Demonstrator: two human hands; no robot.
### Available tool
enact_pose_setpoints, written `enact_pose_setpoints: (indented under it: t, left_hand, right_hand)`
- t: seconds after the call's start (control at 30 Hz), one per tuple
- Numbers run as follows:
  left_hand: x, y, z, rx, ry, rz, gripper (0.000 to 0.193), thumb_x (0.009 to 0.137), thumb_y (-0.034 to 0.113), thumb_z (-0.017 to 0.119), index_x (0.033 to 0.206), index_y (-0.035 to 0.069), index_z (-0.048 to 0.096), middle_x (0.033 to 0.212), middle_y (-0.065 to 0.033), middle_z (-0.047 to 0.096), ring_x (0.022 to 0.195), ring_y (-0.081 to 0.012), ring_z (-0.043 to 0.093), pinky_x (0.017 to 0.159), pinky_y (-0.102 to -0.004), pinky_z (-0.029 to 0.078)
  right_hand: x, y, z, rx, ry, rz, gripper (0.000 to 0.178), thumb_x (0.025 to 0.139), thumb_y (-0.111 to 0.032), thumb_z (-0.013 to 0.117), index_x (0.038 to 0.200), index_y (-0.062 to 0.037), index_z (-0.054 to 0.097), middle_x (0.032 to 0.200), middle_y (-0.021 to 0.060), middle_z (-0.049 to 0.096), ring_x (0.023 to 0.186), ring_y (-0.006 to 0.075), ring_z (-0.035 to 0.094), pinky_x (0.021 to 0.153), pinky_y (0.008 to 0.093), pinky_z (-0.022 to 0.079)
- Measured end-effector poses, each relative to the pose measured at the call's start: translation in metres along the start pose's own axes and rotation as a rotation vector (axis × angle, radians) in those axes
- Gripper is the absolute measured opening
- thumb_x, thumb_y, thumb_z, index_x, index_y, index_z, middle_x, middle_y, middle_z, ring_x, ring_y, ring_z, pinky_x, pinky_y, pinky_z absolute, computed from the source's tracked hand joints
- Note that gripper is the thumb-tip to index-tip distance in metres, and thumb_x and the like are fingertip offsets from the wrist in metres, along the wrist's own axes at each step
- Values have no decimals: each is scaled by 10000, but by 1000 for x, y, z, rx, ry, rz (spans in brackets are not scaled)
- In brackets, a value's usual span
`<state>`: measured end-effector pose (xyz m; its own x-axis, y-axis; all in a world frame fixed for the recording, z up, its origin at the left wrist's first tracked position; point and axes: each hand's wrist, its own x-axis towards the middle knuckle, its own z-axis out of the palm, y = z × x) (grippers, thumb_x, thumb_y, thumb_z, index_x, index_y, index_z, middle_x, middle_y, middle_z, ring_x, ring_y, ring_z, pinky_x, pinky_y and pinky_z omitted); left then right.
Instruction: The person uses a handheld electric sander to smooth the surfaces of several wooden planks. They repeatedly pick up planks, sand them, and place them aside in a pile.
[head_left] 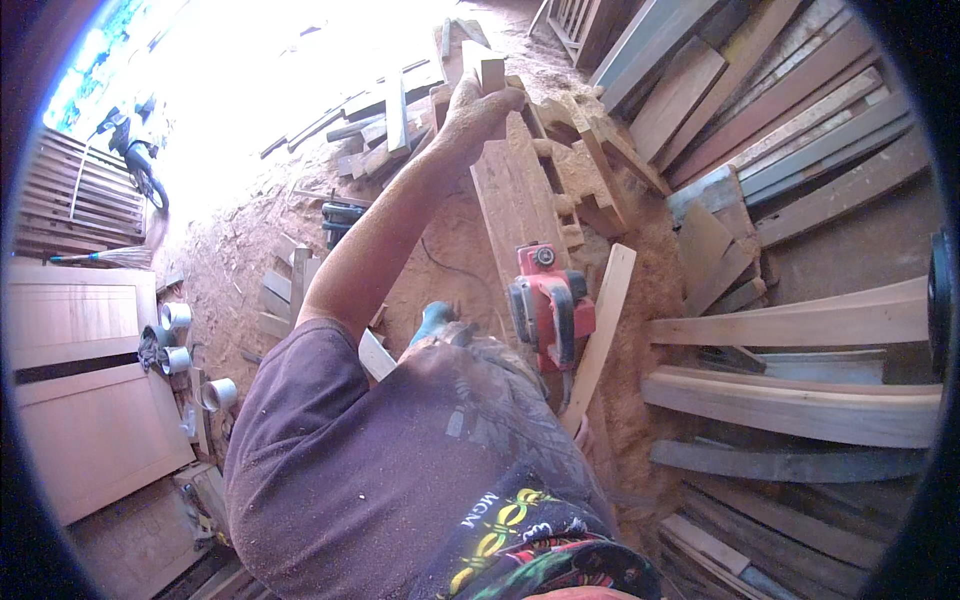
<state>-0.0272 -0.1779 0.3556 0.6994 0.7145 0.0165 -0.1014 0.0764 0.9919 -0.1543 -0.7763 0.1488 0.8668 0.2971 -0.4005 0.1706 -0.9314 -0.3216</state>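
Note:
My left hand (pixel 478 115) reaches far forward, its fingers closed around a pale wooden block (pixel 486 66) at the far end of a bench-like wooden beam (pixel 518 200). On the near part of that beam rests a red and black electric planer (pixel 550 305), with neither hand on it. A light wooden strip (pixel 605 325) slants beside the planer on its right. Only a sliver of my right hand (pixel 585 434) shows by the strip's lower end; its fingers are mostly hidden behind my shirt, so its grip is unclear.
Notched wooden pieces (pixel 585 180) lie right of the beam. Curved boards (pixel 790 400) and stacked planks (pixel 770 130) fill the right side. Wooden panels (pixel 85 420), white round containers (pixel 176 317) and a motorbike (pixel 145 165) stand left. Sawdust covers the ground (pixel 250 220); a dark cord (pixel 455 268) crosses it.

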Motion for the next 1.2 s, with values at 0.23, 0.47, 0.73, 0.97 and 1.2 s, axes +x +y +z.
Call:
enact_pose_setpoints:
  t: [0.23,0.47,0.73,0.97,1.2]
  left_hand:
    - [0,1,-3,1,22,24,350,848,140,747,1141,16,599,934,-60,667,799,-123,637,672,-298,535]
    - [0,-5,-5,18,32,38,339,863,152,742,1159,48,612,953,-42,647,821,-127,626,698,-300,527]
    - [-7,7,-5,29,18,-4,404,862,132,740,1218,9,593,1018,-81,654,870,-169,657,741,-333,559]
    - [-18,22,0,133,88,-60,357,853,123,744,1166,-1,625,989,-91,676,848,-179,676,711,-337,565]
    - [-13,12,-6,125,60,-46,410,850,126,752,1210,3,600,1004,-83,677,831,-163,672,703,-325,568]
  right_hand:
    - [8,-10,-9,68,6,24,736,1017,-365,643,1627,-72,355,1573,299,457,1440,500,459,1156,546,439]
    - [15,-37,-24,216,22,117,728,1023,-370,637,1622,-60,361,1566,300,465,1443,497,459,1156,542,440]
    - [31,-47,-23,340,205,31,738,1038,-399,634,1587,23,377,1502,304,525,1404,477,508,1143,510,442]
    - [57,-82,-44,492,324,-57,629,1039,-332,659,1509,46,482,1434,284,574,1308,426,576,1110,482,459]
    - [97,-148,-68,458,490,-389,444,1044,-286,683,1331,48,626,1239,248,645,1177,394,636,1050,475,493]
